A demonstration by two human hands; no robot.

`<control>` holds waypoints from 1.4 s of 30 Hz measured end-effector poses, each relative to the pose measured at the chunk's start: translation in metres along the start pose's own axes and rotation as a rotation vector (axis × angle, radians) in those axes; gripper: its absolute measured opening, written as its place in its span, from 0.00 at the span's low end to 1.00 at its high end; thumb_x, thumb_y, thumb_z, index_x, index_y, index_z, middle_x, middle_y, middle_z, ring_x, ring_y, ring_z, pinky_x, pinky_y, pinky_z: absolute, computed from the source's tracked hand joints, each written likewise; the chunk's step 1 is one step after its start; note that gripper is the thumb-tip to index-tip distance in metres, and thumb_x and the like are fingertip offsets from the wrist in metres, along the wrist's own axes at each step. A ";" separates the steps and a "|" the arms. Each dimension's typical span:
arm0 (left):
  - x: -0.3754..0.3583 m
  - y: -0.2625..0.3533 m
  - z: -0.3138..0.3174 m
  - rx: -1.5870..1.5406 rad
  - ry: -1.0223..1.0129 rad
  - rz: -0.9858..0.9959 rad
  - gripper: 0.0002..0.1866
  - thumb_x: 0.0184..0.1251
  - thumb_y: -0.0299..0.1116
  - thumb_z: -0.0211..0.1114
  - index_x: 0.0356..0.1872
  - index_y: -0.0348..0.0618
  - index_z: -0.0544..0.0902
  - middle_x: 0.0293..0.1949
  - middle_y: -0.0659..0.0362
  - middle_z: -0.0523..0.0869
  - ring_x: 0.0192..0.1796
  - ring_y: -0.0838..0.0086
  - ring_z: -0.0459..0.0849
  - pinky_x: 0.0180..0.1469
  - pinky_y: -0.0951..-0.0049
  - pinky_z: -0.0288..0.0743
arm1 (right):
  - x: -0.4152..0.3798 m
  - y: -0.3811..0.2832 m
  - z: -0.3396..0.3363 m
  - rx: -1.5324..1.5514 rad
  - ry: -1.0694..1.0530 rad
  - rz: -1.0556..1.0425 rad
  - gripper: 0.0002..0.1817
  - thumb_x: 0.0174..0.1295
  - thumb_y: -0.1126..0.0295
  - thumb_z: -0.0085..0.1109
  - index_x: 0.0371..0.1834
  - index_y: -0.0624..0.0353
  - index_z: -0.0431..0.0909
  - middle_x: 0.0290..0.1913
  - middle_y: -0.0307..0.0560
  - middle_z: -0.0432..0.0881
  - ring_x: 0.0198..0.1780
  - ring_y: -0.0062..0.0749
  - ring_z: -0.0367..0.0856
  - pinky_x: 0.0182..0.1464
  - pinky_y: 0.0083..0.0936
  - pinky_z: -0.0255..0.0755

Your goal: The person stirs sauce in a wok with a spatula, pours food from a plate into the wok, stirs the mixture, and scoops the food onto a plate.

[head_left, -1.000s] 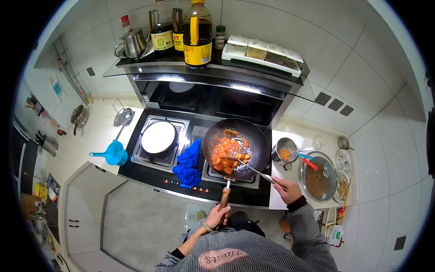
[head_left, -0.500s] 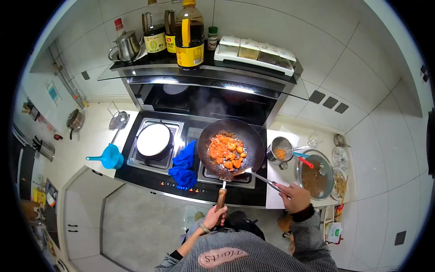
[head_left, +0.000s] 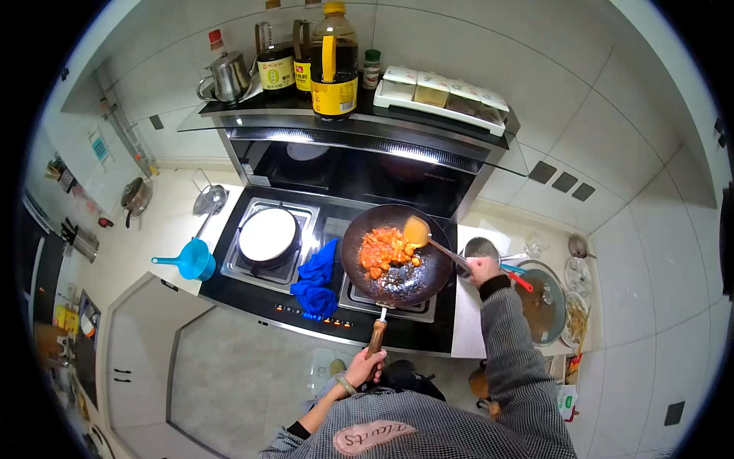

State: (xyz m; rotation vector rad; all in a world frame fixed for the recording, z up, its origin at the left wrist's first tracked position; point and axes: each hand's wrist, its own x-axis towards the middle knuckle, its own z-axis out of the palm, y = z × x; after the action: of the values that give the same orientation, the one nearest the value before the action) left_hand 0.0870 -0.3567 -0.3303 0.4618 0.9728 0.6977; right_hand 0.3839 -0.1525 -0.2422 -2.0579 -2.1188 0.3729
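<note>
- The left hand [head_left: 362, 368] is kept low and close to the body, its fingers wrapped round the wooden handle [head_left: 376, 336] of the wok [head_left: 397, 255]; the forearm is bent up from the elbow.
- The right hand [head_left: 482, 269] is stretched forward over the right edge of the stove [head_left: 329, 264], closed round the thin metal shaft of a ladle [head_left: 417, 230]; the sleeve is grey and finely checked.
- The ladle's round bowl is held over the far side of the wok, filled with a brownish-orange sauce.
- The wok is dark, round and deep, set on the right burner; orange-red chunks of food [head_left: 386, 249] are heaped in its left half, and the bare bottom is seen glistening.
- A flat white lid [head_left: 267, 234] is laid on the pot on the left burner; a crumpled blue cloth [head_left: 316, 277] is lying between the two burners.
- A small steel pot [head_left: 479, 249] is stood on the worktop [head_left: 468, 325], just beside the right hand.
</note>
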 end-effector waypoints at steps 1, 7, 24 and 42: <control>0.000 0.001 0.000 0.000 0.004 0.007 0.11 0.63 0.38 0.58 0.38 0.46 0.69 0.20 0.65 0.70 0.17 0.81 0.70 0.17 0.79 0.66 | 0.014 -0.007 0.008 0.256 -0.107 0.081 0.13 0.60 0.61 0.51 0.37 0.56 0.81 0.19 0.41 0.75 0.19 0.28 0.74 0.20 0.25 0.65; -0.002 0.004 0.003 0.048 0.012 0.004 0.10 0.64 0.39 0.57 0.33 0.46 0.67 0.20 0.64 0.69 0.18 0.81 0.69 0.18 0.79 0.65 | 0.003 -0.040 0.008 0.341 -0.129 -0.261 0.16 0.61 0.60 0.49 0.49 0.52 0.77 0.33 0.52 0.81 0.28 0.42 0.79 0.34 0.32 0.71; 0.001 0.003 0.001 0.007 -0.015 -0.025 0.10 0.63 0.39 0.57 0.37 0.46 0.68 0.20 0.65 0.70 0.17 0.81 0.69 0.17 0.79 0.65 | -0.121 -0.062 -0.058 -0.072 0.213 -0.295 0.15 0.50 0.65 0.58 0.43 0.39 0.80 0.23 0.41 0.72 0.22 0.40 0.74 0.22 0.35 0.66; -0.001 0.005 0.003 0.031 0.008 -0.029 0.12 0.63 0.41 0.58 0.34 0.46 0.68 0.20 0.64 0.70 0.18 0.80 0.70 0.18 0.79 0.65 | -0.038 0.014 0.008 0.280 0.162 0.040 0.15 0.58 0.60 0.50 0.45 0.51 0.79 0.28 0.55 0.80 0.30 0.48 0.79 0.32 0.37 0.71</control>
State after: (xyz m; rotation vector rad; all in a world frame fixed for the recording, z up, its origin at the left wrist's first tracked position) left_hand 0.0875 -0.3544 -0.3254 0.4708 0.9974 0.6595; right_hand 0.3965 -0.1911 -0.2521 -1.9032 -1.8202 0.4622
